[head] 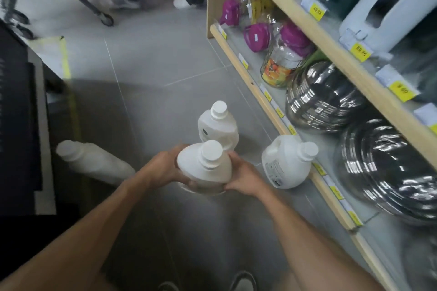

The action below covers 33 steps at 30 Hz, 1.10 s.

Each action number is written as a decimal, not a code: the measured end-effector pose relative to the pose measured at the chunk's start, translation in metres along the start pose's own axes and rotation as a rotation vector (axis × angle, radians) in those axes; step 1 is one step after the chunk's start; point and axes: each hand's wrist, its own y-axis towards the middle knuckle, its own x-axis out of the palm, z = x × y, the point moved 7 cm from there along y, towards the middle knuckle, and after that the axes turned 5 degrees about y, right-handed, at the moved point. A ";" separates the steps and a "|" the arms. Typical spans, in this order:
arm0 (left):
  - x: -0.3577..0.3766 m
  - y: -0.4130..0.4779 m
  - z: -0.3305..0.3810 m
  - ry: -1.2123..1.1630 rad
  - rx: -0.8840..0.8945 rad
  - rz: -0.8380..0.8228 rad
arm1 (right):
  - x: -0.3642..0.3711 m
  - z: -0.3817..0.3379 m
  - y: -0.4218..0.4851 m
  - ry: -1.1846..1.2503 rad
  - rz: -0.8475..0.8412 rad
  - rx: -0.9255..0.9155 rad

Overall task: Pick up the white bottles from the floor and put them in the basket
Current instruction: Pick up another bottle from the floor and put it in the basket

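My forearms fill the bottom of the frame, left hand and right hand clamped on both sides of one white bottle at centre, its long axis upright, while another bottle sits just right, nearer my right hand.

White bottles — four, hands — two

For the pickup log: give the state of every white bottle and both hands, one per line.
Held bottle, upright, capped, gripped between both hands.
Far bottle, standing upright on the floor, capped.
Shelf-side bottle, on the floor, capped, tipped toward the shelf.
Left bottle, lying on its side on the floor.
Left hand, holds one side of the Held bottle.
Right hand, holds its other side.
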 end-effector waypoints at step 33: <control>-0.356 -0.289 0.587 0.079 0.289 -0.012 | -0.450 -0.427 -0.452 -0.111 0.193 0.057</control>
